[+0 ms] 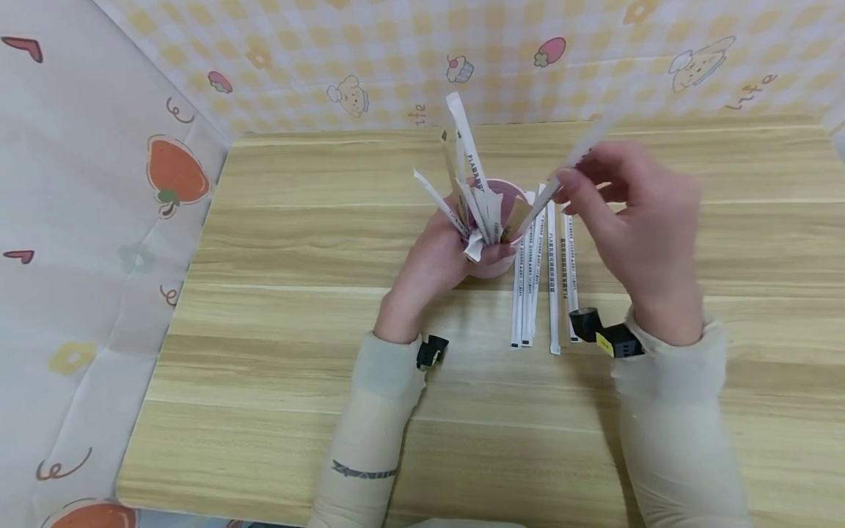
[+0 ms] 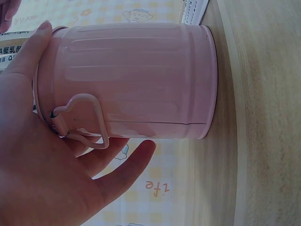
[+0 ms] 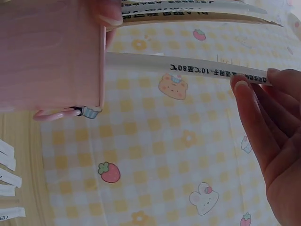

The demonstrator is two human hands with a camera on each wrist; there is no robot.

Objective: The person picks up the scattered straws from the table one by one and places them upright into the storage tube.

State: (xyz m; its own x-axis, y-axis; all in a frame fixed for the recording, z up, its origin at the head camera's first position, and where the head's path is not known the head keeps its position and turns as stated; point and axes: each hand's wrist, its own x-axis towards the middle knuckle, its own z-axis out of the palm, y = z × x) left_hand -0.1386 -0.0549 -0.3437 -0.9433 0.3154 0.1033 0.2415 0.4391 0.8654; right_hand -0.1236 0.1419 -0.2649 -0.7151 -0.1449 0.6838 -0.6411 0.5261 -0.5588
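One left hand (image 1: 436,253) is gripping the pink can (image 2: 131,80), thumb at its rim; bracing firmly should help. The right hand (image 1: 637,213) is pinching a wrapped straw (image 3: 141,61), its lower end, beyond those fingertips, reaching the can's mouth. The left wrist view is showing a handle (image 2: 102,120) the head view is hiding.

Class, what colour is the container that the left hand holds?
The container is pink, which shows best in the left wrist view.

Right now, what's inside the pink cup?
White and brown wrapped straws stand in the cup, tops sticking out. The right hand pinches another straw at its mouth. The lower ends and the cup's bottom are hidden.
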